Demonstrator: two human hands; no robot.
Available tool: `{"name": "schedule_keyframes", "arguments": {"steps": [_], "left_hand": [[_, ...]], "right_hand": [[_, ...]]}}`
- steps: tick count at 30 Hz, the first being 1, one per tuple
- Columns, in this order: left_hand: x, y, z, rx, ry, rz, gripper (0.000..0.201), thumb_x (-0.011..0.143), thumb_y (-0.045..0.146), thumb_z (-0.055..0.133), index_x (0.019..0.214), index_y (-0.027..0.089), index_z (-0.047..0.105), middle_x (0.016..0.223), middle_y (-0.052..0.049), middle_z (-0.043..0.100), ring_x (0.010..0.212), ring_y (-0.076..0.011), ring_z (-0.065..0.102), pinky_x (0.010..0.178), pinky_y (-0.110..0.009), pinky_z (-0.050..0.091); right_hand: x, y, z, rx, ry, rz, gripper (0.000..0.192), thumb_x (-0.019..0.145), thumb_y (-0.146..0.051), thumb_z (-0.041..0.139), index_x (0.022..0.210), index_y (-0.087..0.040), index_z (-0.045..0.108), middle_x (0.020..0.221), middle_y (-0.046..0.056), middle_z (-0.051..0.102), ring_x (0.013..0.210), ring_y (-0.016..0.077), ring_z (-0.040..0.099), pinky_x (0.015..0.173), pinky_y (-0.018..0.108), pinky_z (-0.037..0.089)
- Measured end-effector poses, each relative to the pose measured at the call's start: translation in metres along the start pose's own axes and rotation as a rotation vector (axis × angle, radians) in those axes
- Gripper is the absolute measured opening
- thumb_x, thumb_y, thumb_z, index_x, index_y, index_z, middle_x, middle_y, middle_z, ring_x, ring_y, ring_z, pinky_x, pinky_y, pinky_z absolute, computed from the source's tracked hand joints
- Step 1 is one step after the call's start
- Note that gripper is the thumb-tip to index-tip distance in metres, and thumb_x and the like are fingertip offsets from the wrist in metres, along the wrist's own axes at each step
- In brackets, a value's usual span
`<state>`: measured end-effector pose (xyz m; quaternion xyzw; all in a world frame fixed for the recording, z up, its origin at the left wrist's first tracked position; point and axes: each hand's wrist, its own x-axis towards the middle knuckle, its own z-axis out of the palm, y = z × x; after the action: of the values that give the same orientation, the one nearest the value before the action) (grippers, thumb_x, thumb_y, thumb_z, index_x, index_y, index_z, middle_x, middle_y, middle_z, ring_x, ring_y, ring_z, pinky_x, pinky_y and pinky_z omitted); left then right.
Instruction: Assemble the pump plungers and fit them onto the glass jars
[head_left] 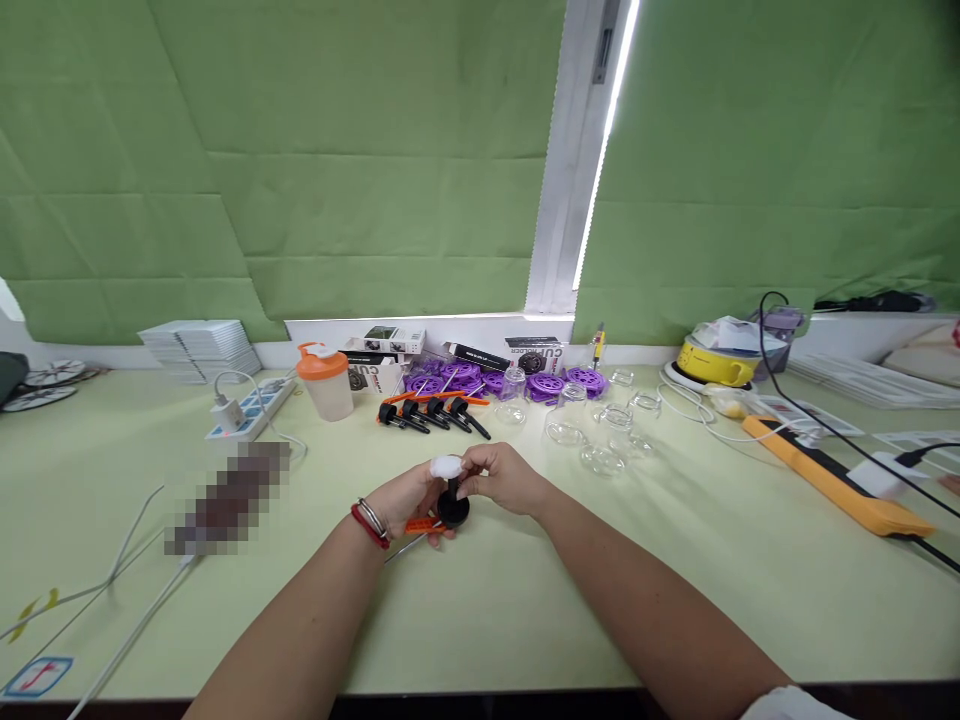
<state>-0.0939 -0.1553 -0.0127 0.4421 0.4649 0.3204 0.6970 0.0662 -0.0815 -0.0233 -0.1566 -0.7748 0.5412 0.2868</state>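
My left hand [417, 496] is closed around a black part with a round base [453, 512] and an upright stem. An orange strip [422, 525] sticks out from the same grip, and a thin metal rod [403, 549] slants down beside it. Thumb and fingers of my right hand [498, 478] pinch the black stem near its top. A small white piece [447, 466] sits over the stem between both hands; whether it is fixed there I cannot tell. Beyond my hands lie several similar black stemmed parts [436, 412] in a row.
Purple wheel-like discs [545, 386] and printed boxes [375, 376] stand at the back. Clear glass-like pieces [604, 459] spread right of centre. An orange-lidded shaker [325, 385] and a white power strip [253, 408] are left; an orange power strip [847, 480] and a yellow pot [712, 362] are right.
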Motion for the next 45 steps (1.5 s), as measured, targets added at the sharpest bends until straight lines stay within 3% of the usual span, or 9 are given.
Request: {"name": "schedule_keyframes", "arguments": {"steps": [9,13,18,45], "left_hand": [[-0.0022,0.0025,0.0031,0.018,0.007,-0.001,0.041,0.072,0.053,0.049,0.094,0.019,0.046,0.071,-0.003,0.053,0.054,-0.0193,0.060,0.034,-0.024,0.044],[-0.0018,0.0024,0.0030,0.021,0.005,0.008,0.043,0.071,0.053,0.050,0.097,0.020,0.046,0.071,-0.002,0.053,0.052,-0.0179,0.059,0.034,-0.024,0.044],[-0.0019,0.0022,0.0027,0.024,-0.011,0.012,0.042,0.072,0.054,0.050,0.096,0.020,0.046,0.071,-0.003,0.056,0.051,-0.0176,0.059,0.034,-0.023,0.044],[-0.0033,0.0035,0.0038,0.018,-0.007,0.013,0.042,0.073,0.052,0.050,0.102,0.020,0.046,0.067,-0.001,0.053,0.052,-0.0178,0.059,0.036,-0.024,0.045]], "right_hand": [[-0.0004,-0.0006,-0.0021,-0.038,-0.026,-0.063,0.011,0.066,-0.027,0.073,0.069,-0.018,0.067,0.071,0.000,0.062,0.070,0.0150,0.057,0.069,0.027,0.046],[-0.0009,-0.0045,-0.0041,-0.108,-0.038,-0.094,0.006,0.069,-0.024,0.070,0.070,-0.019,0.067,0.074,0.000,0.062,0.072,0.0150,0.058,0.070,0.026,0.045],[-0.0013,-0.0068,-0.0050,-0.158,-0.047,-0.086,0.012,0.067,-0.029,0.074,0.069,-0.019,0.067,0.072,0.000,0.062,0.069,0.0150,0.057,0.066,0.025,0.044],[-0.0001,0.0007,-0.0047,-0.090,-0.045,-0.070,0.016,0.066,-0.033,0.074,0.068,-0.019,0.066,0.070,-0.001,0.060,0.068,0.0147,0.057,0.067,0.026,0.044]]}}
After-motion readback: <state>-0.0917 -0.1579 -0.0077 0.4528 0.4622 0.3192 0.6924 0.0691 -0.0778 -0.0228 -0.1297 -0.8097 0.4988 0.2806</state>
